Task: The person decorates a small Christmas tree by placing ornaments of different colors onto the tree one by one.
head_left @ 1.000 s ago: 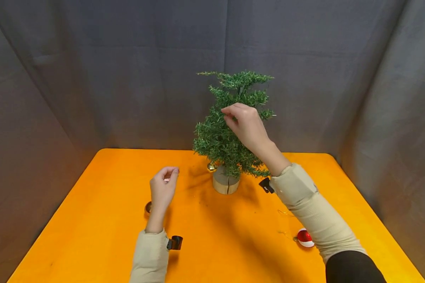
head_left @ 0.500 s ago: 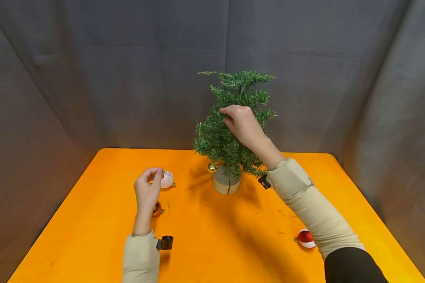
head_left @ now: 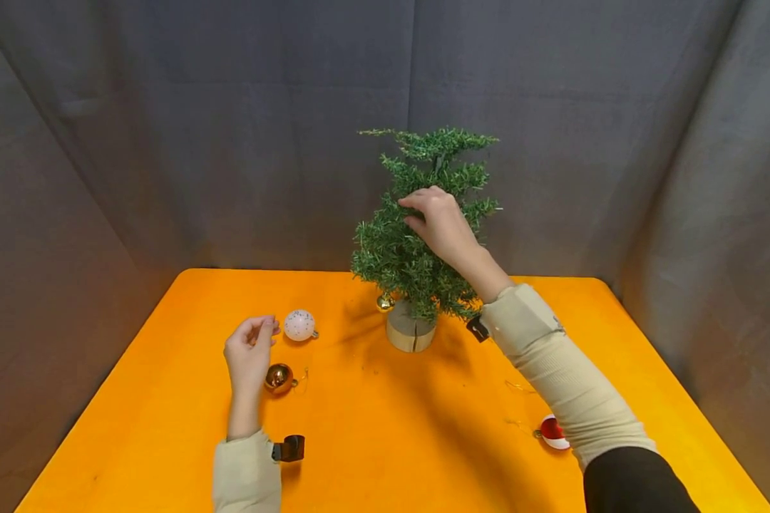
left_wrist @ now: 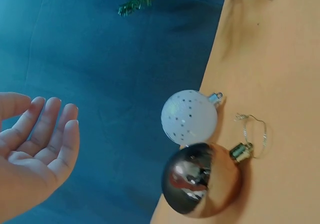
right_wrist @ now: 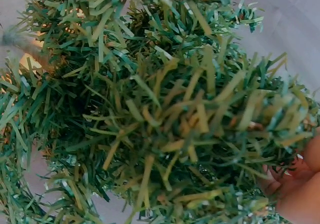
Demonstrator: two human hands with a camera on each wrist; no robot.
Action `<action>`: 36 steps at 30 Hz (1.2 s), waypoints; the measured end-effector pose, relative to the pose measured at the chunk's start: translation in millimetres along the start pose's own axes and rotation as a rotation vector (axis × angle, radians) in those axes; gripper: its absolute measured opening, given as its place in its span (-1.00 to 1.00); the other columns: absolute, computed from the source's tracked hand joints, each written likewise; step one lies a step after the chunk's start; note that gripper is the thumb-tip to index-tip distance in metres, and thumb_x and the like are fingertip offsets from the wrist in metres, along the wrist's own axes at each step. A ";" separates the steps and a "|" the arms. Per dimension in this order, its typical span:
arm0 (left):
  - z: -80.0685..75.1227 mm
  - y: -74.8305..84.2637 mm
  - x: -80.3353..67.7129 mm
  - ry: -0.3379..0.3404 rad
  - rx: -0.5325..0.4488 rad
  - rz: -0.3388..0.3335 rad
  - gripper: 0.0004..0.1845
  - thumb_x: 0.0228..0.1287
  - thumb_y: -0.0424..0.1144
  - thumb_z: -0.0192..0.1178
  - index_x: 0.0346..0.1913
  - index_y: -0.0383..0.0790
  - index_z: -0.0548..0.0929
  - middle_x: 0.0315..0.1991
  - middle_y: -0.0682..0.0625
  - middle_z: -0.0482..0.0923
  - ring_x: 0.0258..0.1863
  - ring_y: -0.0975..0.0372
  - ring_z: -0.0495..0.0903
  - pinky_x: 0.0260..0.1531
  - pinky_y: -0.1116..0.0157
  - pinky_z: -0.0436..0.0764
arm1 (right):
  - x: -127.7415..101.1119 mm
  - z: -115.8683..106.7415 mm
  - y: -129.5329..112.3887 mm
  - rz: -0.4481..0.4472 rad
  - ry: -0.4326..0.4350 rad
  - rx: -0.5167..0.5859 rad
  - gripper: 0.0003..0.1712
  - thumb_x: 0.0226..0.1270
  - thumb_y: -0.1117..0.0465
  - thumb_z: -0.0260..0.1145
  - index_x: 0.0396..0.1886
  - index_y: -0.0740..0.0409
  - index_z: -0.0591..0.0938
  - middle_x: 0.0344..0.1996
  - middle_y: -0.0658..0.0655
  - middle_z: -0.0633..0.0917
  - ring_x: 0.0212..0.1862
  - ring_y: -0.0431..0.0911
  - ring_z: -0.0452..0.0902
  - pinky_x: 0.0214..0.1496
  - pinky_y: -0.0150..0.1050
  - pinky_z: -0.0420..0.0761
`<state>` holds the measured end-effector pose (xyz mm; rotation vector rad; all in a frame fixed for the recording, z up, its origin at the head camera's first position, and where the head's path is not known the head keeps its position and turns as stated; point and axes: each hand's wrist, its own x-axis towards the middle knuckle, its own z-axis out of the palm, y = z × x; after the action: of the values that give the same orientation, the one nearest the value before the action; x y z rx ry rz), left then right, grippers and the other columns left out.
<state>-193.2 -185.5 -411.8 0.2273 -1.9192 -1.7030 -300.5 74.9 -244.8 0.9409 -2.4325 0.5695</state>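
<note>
On desk (head_left: 372,442): tree (head_left: 417,242) at the back, right hand (head_left: 439,224) up in its branches, fingers (right_wrist: 300,184) curled on a twig; whatever they pinch is hidden by needles. Left hand (head_left: 249,353) relaxed, holding nothing, beside gold ball (head_left: 279,377) and white ball (head_left: 299,325). Red ball (head_left: 552,432) half hidden by right sleeve. Orange desk, grey curtain (head_left: 167,128) all round.

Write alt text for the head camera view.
A person's right hand grips a branch of a small green tree on an orange table. Their left hand hovers open beside a gold bauble and a white bauble.
</note>
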 end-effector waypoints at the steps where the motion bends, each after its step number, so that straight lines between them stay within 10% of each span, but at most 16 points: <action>1: -1.1 -1.3 -0.5 0.000 -0.017 -0.014 -0.75 0.29 -0.35 0.02 -0.19 -0.55 0.55 -0.23 -0.38 0.54 -0.41 0.39 0.55 -0.37 0.47 0.54 | 0.0 0.9 0.9 -0.007 0.011 0.010 -0.68 0.13 0.39 0.26 -0.07 0.33 0.60 -0.10 0.23 0.59 -0.05 0.06 0.43 -0.08 -0.18 0.47; 9: -10.4 -12.7 -6.2 -0.024 -0.093 -0.114 -0.77 0.29 -0.35 0.02 -0.20 -0.53 0.54 -0.37 -0.03 0.60 -0.37 0.31 0.57 -0.35 0.44 0.54 | -3.1 9.2 5.5 -0.046 0.110 0.067 -0.74 0.10 0.39 0.28 -0.16 0.33 0.63 -0.19 0.22 0.62 -0.14 0.03 0.50 -0.13 -0.21 0.51; 22: -22.2 -24.1 -9.8 -0.024 -0.266 -0.195 -0.94 0.21 -0.40 0.11 -0.33 -0.28 0.59 -0.41 0.06 0.62 -0.35 0.29 0.58 -0.32 0.42 0.54 | -4.7 15.0 6.8 -0.040 0.167 0.068 -0.79 0.10 0.38 0.29 -0.23 0.33 0.65 -0.23 0.21 0.63 -0.21 0.02 0.52 -0.20 -0.22 0.52; 36: -32.9 -63.1 -5.1 -0.002 -0.296 -0.253 -0.71 0.06 -0.33 0.28 -0.18 -0.48 0.59 -0.41 0.09 0.62 -0.38 0.30 0.57 -0.36 0.38 0.53 | -5.6 12.6 8.4 -0.064 0.149 0.067 -0.79 0.11 0.38 0.28 -0.23 0.33 0.65 -0.22 0.21 0.63 -0.19 0.02 0.50 -0.17 -0.21 0.50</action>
<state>-187.0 -222.7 -472.3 0.3663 -1.6669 -2.1264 -306.2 76.8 -259.8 0.9637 -2.2554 0.6770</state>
